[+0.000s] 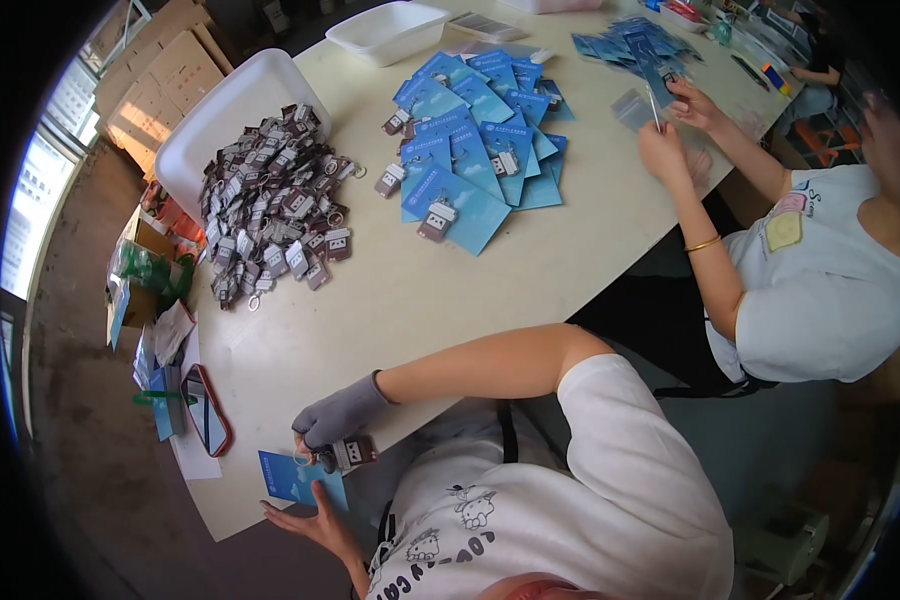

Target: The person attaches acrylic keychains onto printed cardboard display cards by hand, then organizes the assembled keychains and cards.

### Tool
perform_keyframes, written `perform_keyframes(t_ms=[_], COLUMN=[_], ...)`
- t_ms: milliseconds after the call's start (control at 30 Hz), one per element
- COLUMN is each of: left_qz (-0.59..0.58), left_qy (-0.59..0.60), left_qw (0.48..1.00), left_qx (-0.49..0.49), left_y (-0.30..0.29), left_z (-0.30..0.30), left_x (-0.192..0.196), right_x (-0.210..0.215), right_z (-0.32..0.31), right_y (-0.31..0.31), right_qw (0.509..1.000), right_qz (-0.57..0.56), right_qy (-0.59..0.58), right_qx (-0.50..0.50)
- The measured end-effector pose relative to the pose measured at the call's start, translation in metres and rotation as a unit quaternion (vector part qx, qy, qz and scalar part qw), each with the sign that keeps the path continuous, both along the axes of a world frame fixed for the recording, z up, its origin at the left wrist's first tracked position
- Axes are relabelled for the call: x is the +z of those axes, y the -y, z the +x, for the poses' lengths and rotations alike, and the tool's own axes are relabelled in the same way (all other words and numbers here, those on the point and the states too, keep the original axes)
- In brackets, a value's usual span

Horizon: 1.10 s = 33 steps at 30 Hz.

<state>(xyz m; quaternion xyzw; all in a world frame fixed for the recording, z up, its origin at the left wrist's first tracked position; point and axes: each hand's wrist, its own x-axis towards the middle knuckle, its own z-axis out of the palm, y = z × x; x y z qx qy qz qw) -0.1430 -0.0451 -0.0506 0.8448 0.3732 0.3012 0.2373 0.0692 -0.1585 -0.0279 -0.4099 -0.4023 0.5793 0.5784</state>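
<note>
At the table's near left edge, my left hand (322, 522) holds the lower edge of a blue card (288, 478). My thumb lies over the card's face and the other fingers stretch out along its lower side. My right hand (332, 418), in a grey glove with bare fingertips, is closed on a keychain (358, 452) at its metal ring, just above the card. The keychain has a brown and grey body with a small face-like pattern. My right fingertips partly hide where ring and card meet.
Loose keychains (280, 205) spill from a tipped white bin (195, 150). Blue cards with keychains (460, 150) are piled mid-table. A phone (208, 412) lies at the left edge. To my right, a co-worker's hands (670, 135) hold a card and a thin tool; more cards (610, 47) lie beyond.
</note>
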Motion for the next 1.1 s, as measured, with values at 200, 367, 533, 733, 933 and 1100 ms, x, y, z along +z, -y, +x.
perform_keyframes(t_ms=[200,367,533,733,933,1100], left_qz=[-0.115,-0.445,-0.325,-0.3,-0.214,-0.263], left_qy=[0.143,0.21,0.358,0.381,0.323,0.282], left_qw=[0.983,0.871,0.875,0.873,0.896,0.857], left_qx=[0.023,0.001,-0.005,-0.047,-0.218,-0.342], left_y=[0.004,-0.01,0.02,-0.008,-0.055,-0.064], left_z=[0.001,-0.022,-0.024,0.002,0.081,0.185], left_x=[-0.007,-0.014,0.023,0.051,0.09,0.078], right_x=[-0.005,0.001,0.001,0.007,0.028,0.054], right_z=[0.003,0.012,0.012,0.027,0.052,0.081], right_y=[-0.004,0.004,-0.004,0.015,0.023,0.038], right_qw=[0.998,0.998,0.997,0.995,0.994,0.874], right_qz=[0.023,-0.012,0.006,0.027,0.1,0.181], right_qy=[0.031,-0.002,0.022,0.007,0.026,0.313], right_qx=[0.039,0.054,0.07,0.096,0.032,-0.324])
